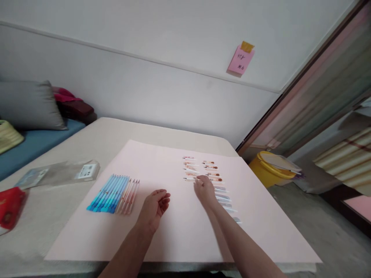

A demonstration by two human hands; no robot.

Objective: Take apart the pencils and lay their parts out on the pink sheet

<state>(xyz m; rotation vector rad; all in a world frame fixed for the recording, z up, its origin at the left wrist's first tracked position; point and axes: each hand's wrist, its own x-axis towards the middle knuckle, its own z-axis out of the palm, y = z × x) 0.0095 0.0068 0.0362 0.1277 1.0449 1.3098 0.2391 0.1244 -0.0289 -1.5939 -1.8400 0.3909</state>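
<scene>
My right hand (205, 190) is over the right part of the pink sheet (176, 235), its fingers pinched at the right end of a slim white pen (189, 179). That pen lies at the near end of a short column of similar pens (189, 166). Right of it runs another column of pens with brown ends (213, 167), then greyish-blue ones (224, 198) partly hidden by my hand. My left hand (156, 204) hovers with loosely curled fingers and nothing visible in it. To its left lie blue pens (108, 193) and pale pink pens (128, 197), side by side.
A clear plastic sleeve (63, 172) and a red object (11, 206) lie on the table's left. A grey cushion (31, 105) is beyond. A yellow bucket (268, 170) stands right of the table. A pink note (241, 60) is taped to the wall.
</scene>
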